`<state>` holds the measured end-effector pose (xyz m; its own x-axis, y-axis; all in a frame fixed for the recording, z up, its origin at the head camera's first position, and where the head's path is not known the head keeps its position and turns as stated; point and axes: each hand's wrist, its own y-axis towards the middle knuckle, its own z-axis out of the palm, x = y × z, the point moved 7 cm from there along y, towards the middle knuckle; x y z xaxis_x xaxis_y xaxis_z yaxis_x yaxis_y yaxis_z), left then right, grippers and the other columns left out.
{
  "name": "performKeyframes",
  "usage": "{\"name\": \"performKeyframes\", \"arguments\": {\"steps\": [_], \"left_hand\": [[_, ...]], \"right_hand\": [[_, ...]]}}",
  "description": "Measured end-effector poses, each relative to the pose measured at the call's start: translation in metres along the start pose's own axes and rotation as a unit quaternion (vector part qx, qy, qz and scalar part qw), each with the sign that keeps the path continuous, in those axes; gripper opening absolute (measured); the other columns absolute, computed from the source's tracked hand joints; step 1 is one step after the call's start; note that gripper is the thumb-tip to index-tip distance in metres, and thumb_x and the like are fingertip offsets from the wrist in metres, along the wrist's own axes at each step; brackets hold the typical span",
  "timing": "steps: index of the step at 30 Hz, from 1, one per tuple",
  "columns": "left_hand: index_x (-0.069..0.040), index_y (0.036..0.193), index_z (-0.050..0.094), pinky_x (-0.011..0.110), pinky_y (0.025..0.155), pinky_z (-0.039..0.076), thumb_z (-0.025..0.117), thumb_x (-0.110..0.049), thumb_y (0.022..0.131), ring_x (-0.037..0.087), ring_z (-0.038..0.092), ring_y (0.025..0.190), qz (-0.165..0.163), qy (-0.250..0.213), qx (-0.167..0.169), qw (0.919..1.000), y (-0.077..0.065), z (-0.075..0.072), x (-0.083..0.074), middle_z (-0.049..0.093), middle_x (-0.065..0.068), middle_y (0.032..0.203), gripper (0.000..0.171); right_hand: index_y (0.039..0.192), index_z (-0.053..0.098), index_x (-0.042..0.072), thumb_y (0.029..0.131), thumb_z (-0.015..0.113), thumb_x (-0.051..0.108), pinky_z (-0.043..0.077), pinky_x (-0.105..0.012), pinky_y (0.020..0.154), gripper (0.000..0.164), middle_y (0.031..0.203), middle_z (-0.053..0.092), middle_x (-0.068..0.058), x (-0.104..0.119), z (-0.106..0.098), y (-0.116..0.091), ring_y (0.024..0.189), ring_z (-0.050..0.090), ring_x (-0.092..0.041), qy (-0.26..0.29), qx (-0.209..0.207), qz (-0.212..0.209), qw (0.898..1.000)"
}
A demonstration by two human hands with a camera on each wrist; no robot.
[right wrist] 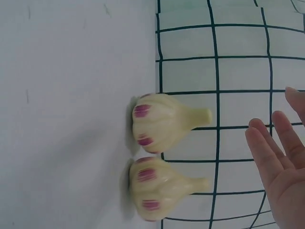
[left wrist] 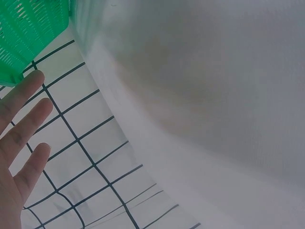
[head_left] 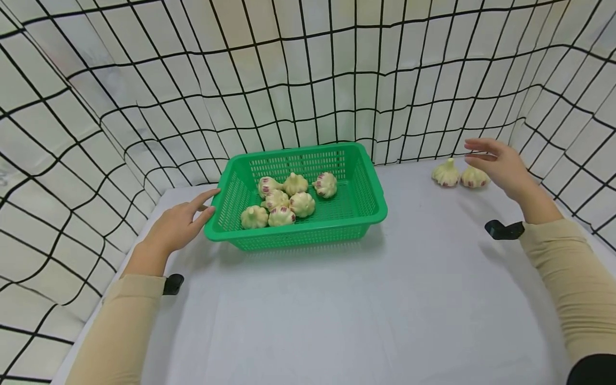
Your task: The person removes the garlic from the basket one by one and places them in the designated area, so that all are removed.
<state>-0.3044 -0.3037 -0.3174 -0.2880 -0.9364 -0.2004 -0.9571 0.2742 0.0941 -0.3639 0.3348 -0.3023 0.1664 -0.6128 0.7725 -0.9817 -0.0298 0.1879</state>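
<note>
A green plastic basket (head_left: 308, 231) stands on the white table with several garlic bulbs (head_left: 302, 205) inside, most of them grouped toward its left half. My left hand (head_left: 177, 224) is at the basket's left end, fingertips right at the rim, fingers extended and holding nothing. Over at the far right, my right hand (head_left: 500, 166) hovers above two more garlic bulbs, its fingers loosely spread with nothing between them. In the right wrist view these two bulbs, one garlic bulb (right wrist: 159, 121) and another garlic bulb (right wrist: 159, 188), sit side by side with stems up, apart from the fingers.
A black wire grid (head_left: 308, 80) backed with white sheeting walls the table (head_left: 327, 310) at the back and both sides. The right-hand bulbs sit close to the back grid. Black wrist devices, such as the right one (head_left: 504, 230), stick out below each wrist.
</note>
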Motion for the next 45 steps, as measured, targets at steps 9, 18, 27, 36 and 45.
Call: {"name": "performKeyframes", "arguments": {"steps": [9, 18, 27, 36, 45], "left_hand": [[-0.018, 0.162, 0.028, 0.069, 0.09, 0.047, 0.031, -0.051, 0.111, 0.053, 0.058, 0.116, 0.0, 0.002, -0.001, 1.0, 0.0, 0.001, 0.0, 0.062, 0.029, 0.133, 0.062], [-0.018, 0.163, 0.026, 0.07, 0.093, 0.045, 0.03, -0.052, 0.111, 0.054, 0.055, 0.12, -0.001, -0.001, 0.0, 1.0, 0.0, 0.004, 0.002, 0.06, 0.027, 0.137, 0.062], [-0.018, 0.162, 0.027, 0.07, 0.093, 0.045, 0.029, -0.052, 0.111, 0.054, 0.056, 0.119, -0.002, 0.0, -0.003, 1.0, -0.001, 0.002, 0.0, 0.06, 0.029, 0.136, 0.062], [-0.018, 0.163, 0.025, 0.071, 0.094, 0.044, 0.029, -0.052, 0.111, 0.055, 0.055, 0.12, 0.0, -0.001, 0.0, 1.0, 0.0, 0.003, 0.0, 0.059, 0.028, 0.137, 0.062], [-0.017, 0.162, 0.027, 0.07, 0.093, 0.045, 0.03, -0.051, 0.111, 0.054, 0.057, 0.118, 0.001, -0.001, -0.002, 1.0, 0.0, 0.0, 0.0, 0.06, 0.029, 0.136, 0.062]], "right_hand": [[0.149, 0.051, 0.009, 0.104, 0.062, 0.031, 0.044, -0.014, 0.086, 0.051, 0.141, 0.057, -0.001, 0.045, 0.016, 0.006, 0.111, 0.055, 0.003, 0.027, 0.028, -0.05, 0.998], [0.144, 0.058, 0.011, 0.103, 0.065, 0.034, 0.046, -0.02, 0.091, 0.048, 0.139, 0.061, -0.003, 0.084, 0.032, 0.013, 0.11, 0.06, 0.0, 0.03, 0.048, -0.087, 0.995], [0.144, 0.057, 0.008, 0.104, 0.063, 0.028, 0.048, -0.03, 0.098, 0.045, 0.14, 0.061, -0.009, 0.119, 0.051, 0.025, 0.112, 0.06, -0.006, 0.025, 0.08, -0.117, 0.99], [0.143, 0.058, 0.006, 0.104, 0.061, 0.024, 0.046, -0.046, 0.102, 0.043, 0.137, 0.062, -0.013, 0.155, 0.073, 0.034, 0.11, 0.063, -0.015, 0.029, 0.096, -0.14, 0.985], [0.142, 0.057, 0.001, 0.106, 0.058, 0.02, 0.054, -0.03, 0.094, 0.041, 0.136, 0.061, -0.02, 0.175, 0.093, 0.051, 0.106, 0.065, -0.018, 0.072, 0.101, -0.136, 0.983]]}}
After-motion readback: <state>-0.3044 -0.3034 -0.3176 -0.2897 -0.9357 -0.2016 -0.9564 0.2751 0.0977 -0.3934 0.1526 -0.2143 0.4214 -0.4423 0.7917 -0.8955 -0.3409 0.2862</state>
